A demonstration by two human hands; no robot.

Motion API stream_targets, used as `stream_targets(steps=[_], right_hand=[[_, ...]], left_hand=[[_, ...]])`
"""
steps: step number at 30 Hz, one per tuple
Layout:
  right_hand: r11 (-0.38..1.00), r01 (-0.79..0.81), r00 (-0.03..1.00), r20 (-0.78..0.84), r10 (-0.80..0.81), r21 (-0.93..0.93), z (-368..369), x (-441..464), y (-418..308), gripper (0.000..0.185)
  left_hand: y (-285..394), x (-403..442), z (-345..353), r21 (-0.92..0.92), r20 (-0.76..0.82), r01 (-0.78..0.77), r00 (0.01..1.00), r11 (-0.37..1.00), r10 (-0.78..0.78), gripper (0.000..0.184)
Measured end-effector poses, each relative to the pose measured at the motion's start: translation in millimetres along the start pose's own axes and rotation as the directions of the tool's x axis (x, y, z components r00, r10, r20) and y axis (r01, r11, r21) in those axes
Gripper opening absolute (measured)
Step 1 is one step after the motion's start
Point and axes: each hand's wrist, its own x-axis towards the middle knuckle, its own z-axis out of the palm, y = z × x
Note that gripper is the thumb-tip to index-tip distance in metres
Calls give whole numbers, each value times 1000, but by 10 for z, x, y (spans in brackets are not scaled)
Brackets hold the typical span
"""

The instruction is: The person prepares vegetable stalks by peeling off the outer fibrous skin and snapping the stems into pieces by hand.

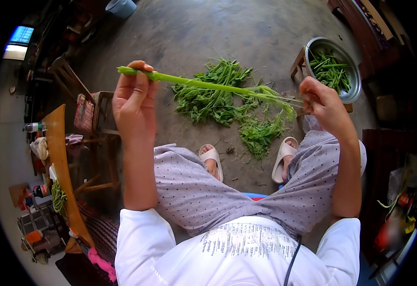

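My left hand (pixel 136 100) grips the thick end of a long green vegetable stalk (pixel 203 85), thumb and fingers closed round it. The stalk stretches to the right, where its thinner end splits into loose leafy shoots. My right hand (pixel 324 102) is closed in a pinch at that far end, on thin pale strands (pixel 290 100) that run from the stalk to its fingertips. Beneath the stalk, a heap of leafy greens (pixel 213 97) lies on the floor, with a smaller pile of leaves (pixel 261 136) nearer my feet.
At right, a metal basin (pixel 354 78) holding cut green stems (pixel 330 71) rests on a wooden stool (pixel 298 64). A wooden table (pixel 58 143) and chair (pixel 96 114) stand at left. A blue bucket (pixel 121 7) is at the back. My sandalled feet flank the leaf pile.
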Motion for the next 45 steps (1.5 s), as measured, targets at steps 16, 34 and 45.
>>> stream_targets(steps=[16,34,45], right_hand=[[563,74,876,324,358,-823,144,5,1140,19],[771,-75,954,271,-130,632,1296,184,-565,17],[735,200,956,37,-292,648,1178,152,-505,9]], left_hand=[[462,-72,-510,33,-75,-239,968,970,241,19],[48,-312,200,58,65,234,969,971,-237,19],[-11,-261,171,12,45,311,949,950,-311,22]])
